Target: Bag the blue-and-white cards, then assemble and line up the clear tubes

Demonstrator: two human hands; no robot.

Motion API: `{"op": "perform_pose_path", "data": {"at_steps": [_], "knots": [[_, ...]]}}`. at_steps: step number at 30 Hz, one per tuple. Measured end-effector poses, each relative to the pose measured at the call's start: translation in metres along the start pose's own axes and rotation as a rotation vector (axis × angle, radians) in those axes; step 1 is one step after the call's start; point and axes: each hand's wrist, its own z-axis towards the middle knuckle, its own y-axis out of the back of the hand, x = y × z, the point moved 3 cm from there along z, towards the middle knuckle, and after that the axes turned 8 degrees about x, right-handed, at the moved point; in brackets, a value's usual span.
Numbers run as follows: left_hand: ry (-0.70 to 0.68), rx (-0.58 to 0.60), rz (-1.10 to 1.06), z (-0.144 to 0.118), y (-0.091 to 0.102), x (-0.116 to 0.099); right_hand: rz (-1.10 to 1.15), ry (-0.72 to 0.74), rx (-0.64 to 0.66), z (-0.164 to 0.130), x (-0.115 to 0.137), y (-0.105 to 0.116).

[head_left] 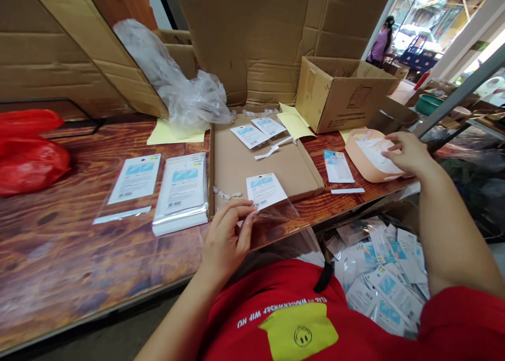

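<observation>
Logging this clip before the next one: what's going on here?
A person works at a wooden table with both hands. The left hand holds the edge of a clear packet with a printed card, at the near side of a cardboard tray. The right hand is at the white contents of a peach basket. A stack of packets lies left of the tray.

The tabletop (43,277) shows wood grain under a smooth, glossy finish. The sleeve (282,212) is clear, shiny plastic; the card (264,191) in it looks like smooth printed paper. Matt brown cardboard forms the shallow tray (236,169). The basket (363,167) is smooth plastic, the red bag (31,163) glossy, crinkled plastic, the shirt (374,332) matt cloth.
</observation>
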Motion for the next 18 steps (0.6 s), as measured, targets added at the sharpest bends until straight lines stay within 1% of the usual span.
{"op": "perform_pose_path", "data": {"at_steps": [1,2,3,4,5,6,7,8,9,10,12,15,18], "knots": [[0.010,0.001,-0.008,-0.001,0.001,0.000,0.026,0.012,-0.062,-0.010,0.009,0.002],[0.020,0.002,-0.020,-0.002,0.001,0.000,0.065,0.053,-0.127,-0.021,0.023,0.002],[0.032,0.001,-0.038,-0.003,0.001,-0.001,0.122,0.136,-0.194,-0.035,0.042,0.000],[0.048,0.001,-0.061,-0.004,0.002,-0.002,0.206,0.283,-0.263,-0.051,0.065,-0.003],[0.071,0.006,-0.088,-0.006,0.002,-0.003,0.285,0.449,-0.233,-0.067,0.091,-0.011],[0.097,0.012,-0.115,-0.008,0.002,-0.004,0.345,0.607,-0.144,-0.085,0.118,-0.022],[0.124,0.015,-0.139,-0.010,0.002,-0.006,0.405,0.730,-0.085,-0.102,0.143,-0.033],[0.142,0.015,-0.157,-0.012,0.002,-0.007,0.453,0.811,-0.066,-0.118,0.165,-0.043],[0.149,0.014,-0.169,-0.014,0.003,-0.008,0.497,0.855,-0.064,-0.132,0.183,-0.053],[0.153,0.012,-0.177,-0.016,0.003,-0.010,0.536,0.870,-0.084,-0.143,0.197,-0.061],[0.152,0.011,-0.193,-0.019,0.004,-0.011,0.587,0.844,-0.157,-0.158,0.214,-0.074],[0.145,0.011,-0.227,-0.023,0.003,-0.010,0.583,0.810,-0.246,-0.166,0.220,-0.083],[0.147,0.000,-0.266,-0.028,0.002,-0.007,0.506,0.909,-0.283,-0.167,0.218,-0.086]]}}
